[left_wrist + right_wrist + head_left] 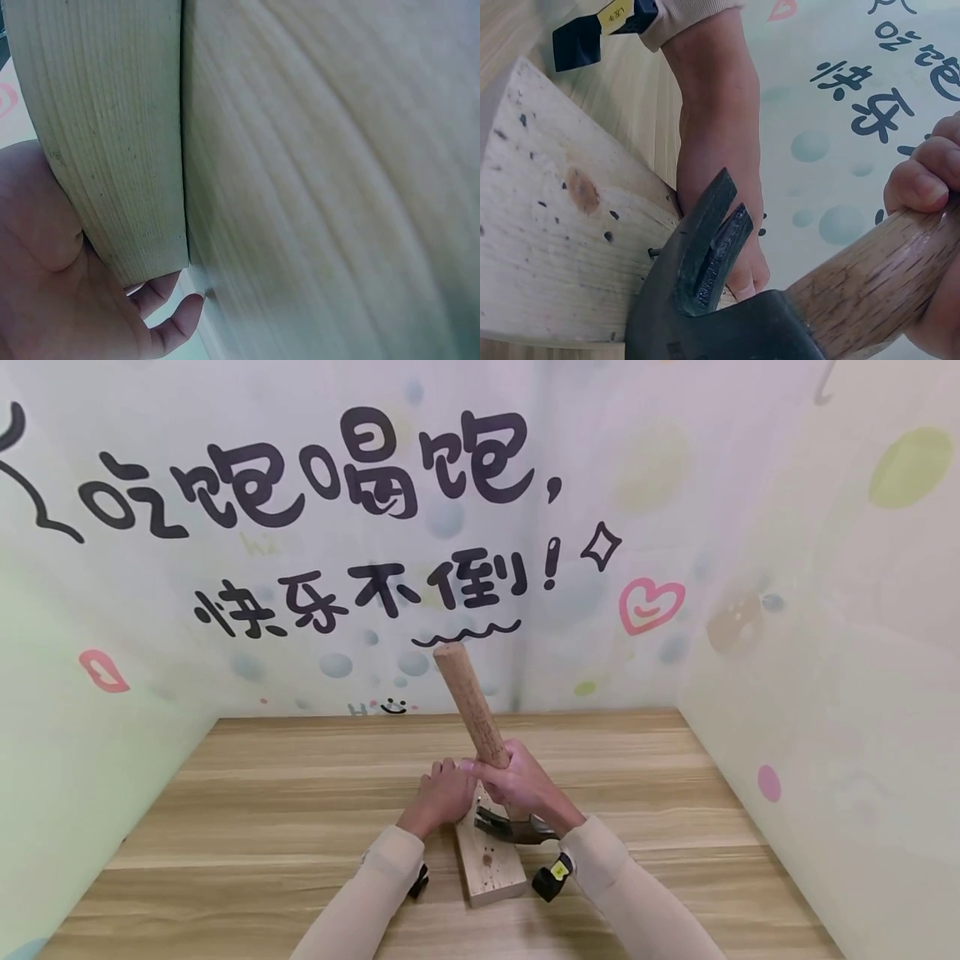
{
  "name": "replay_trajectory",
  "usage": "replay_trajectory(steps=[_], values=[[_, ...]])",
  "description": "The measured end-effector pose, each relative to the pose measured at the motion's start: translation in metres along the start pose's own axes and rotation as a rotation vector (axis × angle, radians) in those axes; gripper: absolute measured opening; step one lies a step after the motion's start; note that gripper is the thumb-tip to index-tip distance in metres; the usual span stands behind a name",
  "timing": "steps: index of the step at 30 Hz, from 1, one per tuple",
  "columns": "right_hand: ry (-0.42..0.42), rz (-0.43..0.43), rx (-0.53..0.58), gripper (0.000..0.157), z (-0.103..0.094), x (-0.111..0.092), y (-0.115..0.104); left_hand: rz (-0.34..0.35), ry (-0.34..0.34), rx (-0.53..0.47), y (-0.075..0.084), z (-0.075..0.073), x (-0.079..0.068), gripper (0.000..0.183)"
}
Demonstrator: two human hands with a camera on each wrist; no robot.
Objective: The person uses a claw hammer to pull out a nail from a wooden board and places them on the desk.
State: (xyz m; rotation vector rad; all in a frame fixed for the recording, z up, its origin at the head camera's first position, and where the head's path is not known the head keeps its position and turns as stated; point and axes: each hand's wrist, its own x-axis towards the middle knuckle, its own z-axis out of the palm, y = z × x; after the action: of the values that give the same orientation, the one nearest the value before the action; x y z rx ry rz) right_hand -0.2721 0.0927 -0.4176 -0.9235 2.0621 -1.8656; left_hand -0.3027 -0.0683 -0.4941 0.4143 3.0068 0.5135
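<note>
A claw hammer (471, 702) is gripped by my right hand (527, 779) around its wooden handle, which slants up and away. Its dark metal head is low over the wooden block (491, 864), claw toward the left. In the right wrist view, a small nail (655, 252) sticks out of the block beside the claw (705, 259); whether they touch, I cannot tell. My left hand (447, 792) holds the block's far end, and in the left wrist view its fingers (178, 324) curl round that end. Dark holes and marks dot the block's top.
The block lies lengthwise on a wood-grain table (285, 818). Printed walls (570, 652) enclose the table at the back and both sides. A black wrist device (551, 878) with a yellow label is by the right sleeve.
</note>
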Motion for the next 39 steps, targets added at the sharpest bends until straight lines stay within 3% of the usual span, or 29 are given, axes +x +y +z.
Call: replay_trajectory(steps=[4,12,18,24,32,39], values=[[0.004,0.008,0.014,0.042,0.0,0.0,-0.001,-0.002,-0.004,-0.01,0.001,-0.002,0.0,0.044],[0.005,-0.056,0.001,0.033,-0.001,-0.003,0.0,0.014,-0.007,-0.039,0.0,0.001,0.0,0.044],[0.048,-0.118,0.118,0.032,-0.008,-0.011,-0.001,0.0,0.005,-0.109,-0.004,0.009,0.004,0.045],[0.033,-0.158,0.232,0.034,-0.015,-0.015,-0.001,-0.026,0.031,-0.094,-0.009,0.016,0.009,0.046],[0.075,-0.205,0.443,0.029,-0.033,-0.025,0.003,-0.002,0.033,-0.067,0.002,0.004,0.0,0.044],[0.064,-0.255,0.412,0.026,-0.045,-0.028,-0.015,0.007,0.03,-0.046,0.0,0.001,-0.001,0.045]])
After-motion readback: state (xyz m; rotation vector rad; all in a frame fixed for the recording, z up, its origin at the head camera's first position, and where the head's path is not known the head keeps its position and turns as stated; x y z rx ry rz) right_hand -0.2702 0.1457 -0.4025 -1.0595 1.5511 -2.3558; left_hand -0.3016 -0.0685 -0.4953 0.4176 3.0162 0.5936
